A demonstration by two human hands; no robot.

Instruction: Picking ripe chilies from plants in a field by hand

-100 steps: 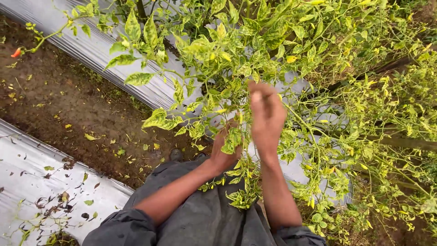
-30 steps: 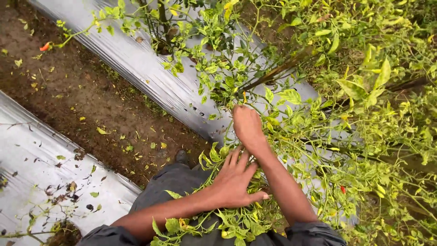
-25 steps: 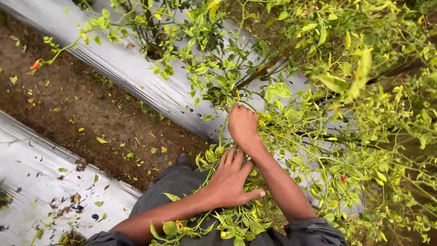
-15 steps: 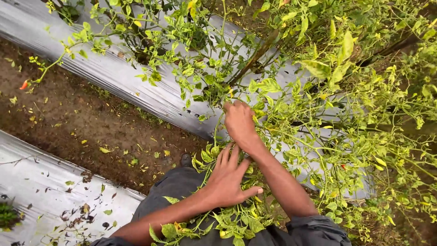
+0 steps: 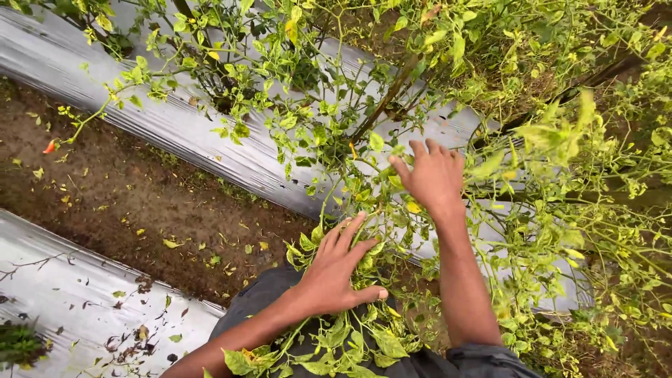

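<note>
Two hands, left hand (image 5: 336, 269) and right hand (image 5: 434, 178), among leafy branches (image 5: 315, 133)

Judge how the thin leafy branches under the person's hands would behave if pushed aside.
The branches look thin and whippy, so they would probably bend and spring back. The left hand presses foliage flat, suggesting little resistance. The small leaves seem light and might tear easily.

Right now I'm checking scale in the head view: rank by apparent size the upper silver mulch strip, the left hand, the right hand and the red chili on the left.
1. upper silver mulch strip
2. left hand and right hand: look alike, so unranked
3. red chili
</note>
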